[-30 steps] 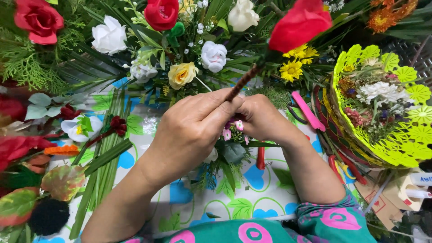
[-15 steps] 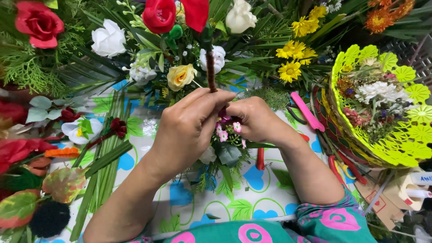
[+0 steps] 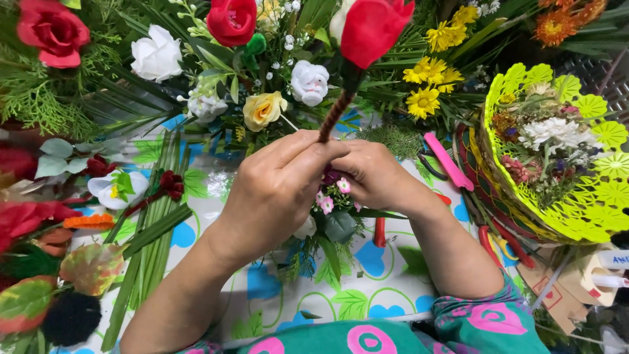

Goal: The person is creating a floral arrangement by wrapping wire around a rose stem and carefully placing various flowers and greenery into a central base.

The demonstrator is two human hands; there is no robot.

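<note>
Both hands, left [image 3: 278, 190] and right [image 3: 373, 174], pinch the red rose's fuzzy stem [image 3: 334, 117] (bloom [image 3: 373, 27] upright) over small pink flowers [image 3: 331, 196].

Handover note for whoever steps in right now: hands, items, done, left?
Left hand: closed on the fuzzy brown stem of the red fabric flower, held upright.
Right hand: pinching the same stem base, over a small pink-flower sprig.
Done: flower head sits on the stem.
Left: stem not yet in the bouquet behind. Pink cutter and yellow basket lie right.
</note>
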